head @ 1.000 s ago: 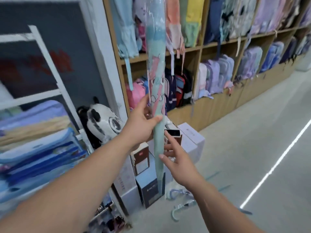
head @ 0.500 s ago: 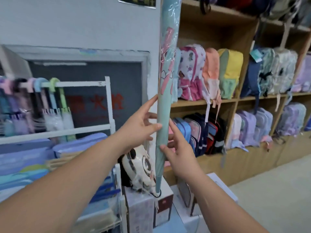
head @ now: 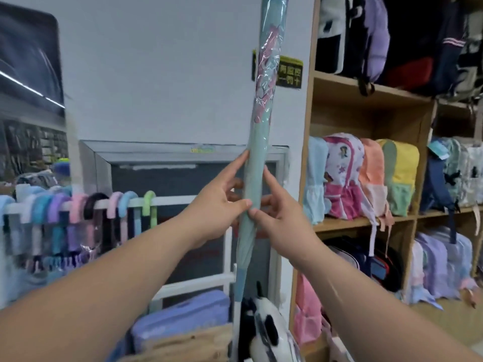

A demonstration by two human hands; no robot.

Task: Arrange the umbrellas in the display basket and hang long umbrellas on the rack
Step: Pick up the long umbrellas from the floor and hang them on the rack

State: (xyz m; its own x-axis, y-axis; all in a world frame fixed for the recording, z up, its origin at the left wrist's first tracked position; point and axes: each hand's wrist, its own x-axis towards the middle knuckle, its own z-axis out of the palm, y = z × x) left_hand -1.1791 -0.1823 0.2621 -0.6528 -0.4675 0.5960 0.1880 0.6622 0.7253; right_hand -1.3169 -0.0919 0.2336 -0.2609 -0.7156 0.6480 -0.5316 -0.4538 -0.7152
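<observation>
The long umbrella (head: 257, 158) stood at centre, the rack (head: 180, 201) (hung with umbrellas (head: 77, 206)) at nine o'clock, shelves (head: 366, 222) at three.

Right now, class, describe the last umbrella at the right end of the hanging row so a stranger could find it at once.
Find the white rack left of the wooden backpack shelves; long umbrellas hang by curved handles over its top rail. Follow that row to its right end for the green-handled umbrella. Its neighbours' handles are blue, pink, black or purple; this alone is light green.
</observation>
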